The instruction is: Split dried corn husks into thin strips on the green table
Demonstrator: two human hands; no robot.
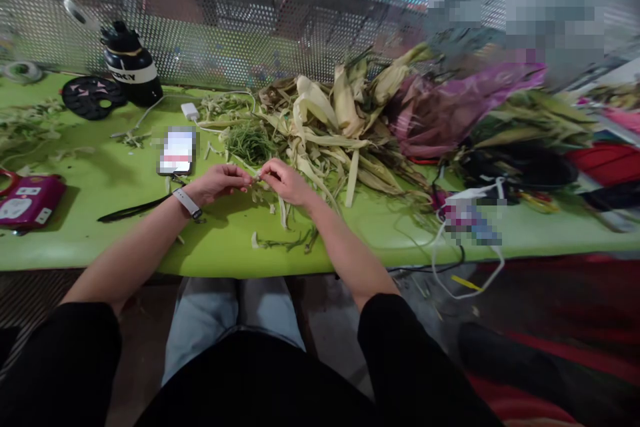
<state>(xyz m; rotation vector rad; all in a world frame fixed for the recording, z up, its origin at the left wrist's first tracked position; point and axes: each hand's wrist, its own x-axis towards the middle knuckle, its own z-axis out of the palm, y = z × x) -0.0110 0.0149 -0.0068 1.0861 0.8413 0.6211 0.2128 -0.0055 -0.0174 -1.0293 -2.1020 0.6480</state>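
My left hand (224,183), with a pale watch band on its wrist, pinches one side of a small whitish-green plant piece (256,177). From the other side my right hand (285,181) closes thumb and finger on the same piece, so the fingertips nearly meet. Its exact kind is too small to make out. Just behind the hands lies a heap of thin green stems (250,141). Dry corn husks (345,113) pile up to the right of it. Loose green sprigs (287,241) rest on the green tabletop (220,250) nearer to me.
A lit phone (177,150) and a white charger plug (190,111) lie left of the heap. Farther left are a dark bottle (131,67), a black fan-like item (93,97) and a purple power strip (35,200). A pink plastic bag (440,113) and white cord (439,260) are at right.
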